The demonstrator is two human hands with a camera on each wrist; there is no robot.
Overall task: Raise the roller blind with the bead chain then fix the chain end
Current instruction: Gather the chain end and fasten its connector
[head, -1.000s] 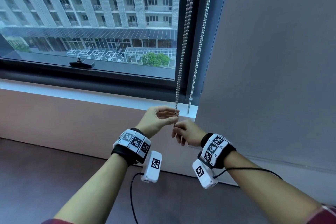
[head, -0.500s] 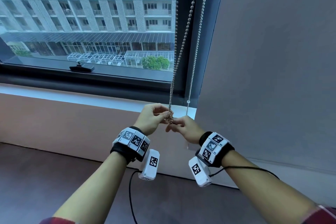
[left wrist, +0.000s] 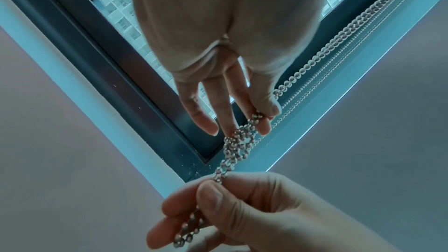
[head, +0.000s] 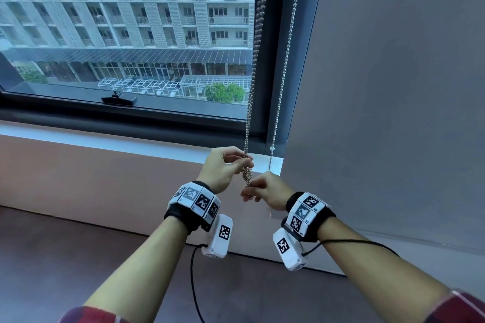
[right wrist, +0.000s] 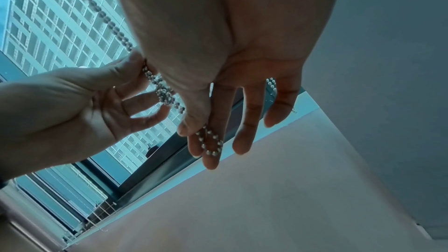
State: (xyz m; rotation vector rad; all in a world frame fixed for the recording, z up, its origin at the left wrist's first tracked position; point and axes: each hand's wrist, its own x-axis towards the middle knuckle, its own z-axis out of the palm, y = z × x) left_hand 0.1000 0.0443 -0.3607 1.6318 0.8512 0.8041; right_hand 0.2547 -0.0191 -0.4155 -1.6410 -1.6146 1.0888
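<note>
A doubled metal bead chain [head: 256,42] hangs in front of the dark window frame. Its lower part is twisted into a knotted bunch [head: 246,178] between my two hands. My left hand [head: 245,162] pinches the chain just above the bunch with thumb and forefinger [left wrist: 265,122]. My right hand [head: 249,190] pinches it just below, and the end loop [right wrist: 211,142] hangs from its fingers. The left wrist view shows the bunch [left wrist: 237,145] stretched from the left fingertips down to the right thumb [left wrist: 211,193]. No blind covers the window glass in view.
A second, thinner bead chain [head: 286,60] hangs just right of the first, ending at a small clear connector [head: 272,148]. A large grey blind-like panel [head: 393,86] fills the right side. The white sill [head: 105,139] runs below the glass, and a black window handle [head: 119,99] sits on the frame.
One second ago the chain ran plain between my hands. The hands then met, and now the right hand has drawn down, leaving a knotted bunch stretched between them.
</note>
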